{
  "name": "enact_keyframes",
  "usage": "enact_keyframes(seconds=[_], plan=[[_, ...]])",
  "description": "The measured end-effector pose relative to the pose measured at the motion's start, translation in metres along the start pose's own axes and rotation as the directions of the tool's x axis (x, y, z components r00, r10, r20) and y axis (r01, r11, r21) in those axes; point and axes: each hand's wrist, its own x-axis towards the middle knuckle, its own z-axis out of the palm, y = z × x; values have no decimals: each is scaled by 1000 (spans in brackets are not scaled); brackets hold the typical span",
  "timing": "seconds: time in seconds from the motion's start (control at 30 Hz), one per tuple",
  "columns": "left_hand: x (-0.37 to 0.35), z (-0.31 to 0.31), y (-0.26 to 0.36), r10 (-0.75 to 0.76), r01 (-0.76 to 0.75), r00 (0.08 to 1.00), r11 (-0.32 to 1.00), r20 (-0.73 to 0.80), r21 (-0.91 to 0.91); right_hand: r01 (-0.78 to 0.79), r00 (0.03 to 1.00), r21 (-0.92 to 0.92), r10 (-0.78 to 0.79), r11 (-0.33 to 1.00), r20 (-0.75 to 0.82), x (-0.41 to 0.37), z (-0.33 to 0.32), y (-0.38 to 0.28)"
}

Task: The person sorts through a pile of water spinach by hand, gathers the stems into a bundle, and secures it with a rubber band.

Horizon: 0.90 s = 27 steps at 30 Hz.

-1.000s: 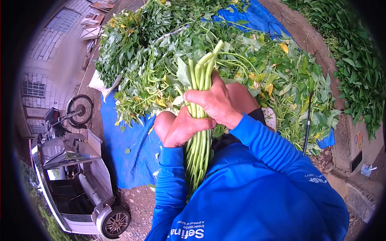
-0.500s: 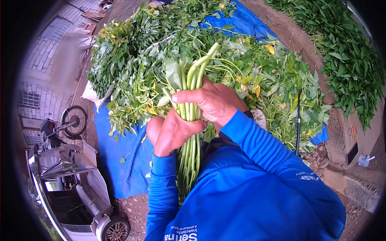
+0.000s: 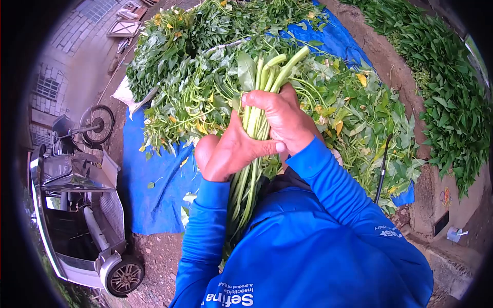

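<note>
A bunch of water spinach (image 3: pixel 253 123) stands between my hands, its thick pale cut ends pointing away from me and the stems running down toward my lap. My left hand (image 3: pixel 228 154) is wrapped round the stems, thumb laid across them. Just above it, my right hand (image 3: pixel 281 114) grips the same bunch near the cut ends, thumb over the front. One broad leaf (image 3: pixel 246 71) sticks up beside the cut ends. The lower part of the bunch is partly hidden by my left hand and blue shirt.
A big heap of loose greens (image 3: pixel 205 77) with some yellow leaves lies ahead on a blue tarp (image 3: pixel 159 195). More bunched greens (image 3: pixel 436 77) line the right side. A dark curved handle (image 3: pixel 382 169) stands near my right arm. A motorcycle sidecar (image 3: pixel 82 205) is at left.
Both hands and the bunch have moved slightly up and to the right in view. The bunch tilts more to the right, and its cut ends are spread wider.
</note>
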Motion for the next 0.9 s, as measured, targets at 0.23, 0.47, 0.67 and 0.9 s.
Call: enact_keyframes(seconds=[0.23,0.47,0.67,0.9], plan=[[-19,-66,-19,-126,147,989,917,79,-372,91,891,-264,40,960,451,11,45,-12],[-108,-238,26,200,-374,884,844,-422,-384,-76,942,-592,252,802,220,0,-97,-46],[-180,-344,79,415,-584,711,799,-568,-147,-198,806,-973,-545,116,-229,-92,-548,-4],[-153,-283,93,86,-161,874,980,-478,-119,-722,630,-672,-557,-164,-541,-250,-574,20]])
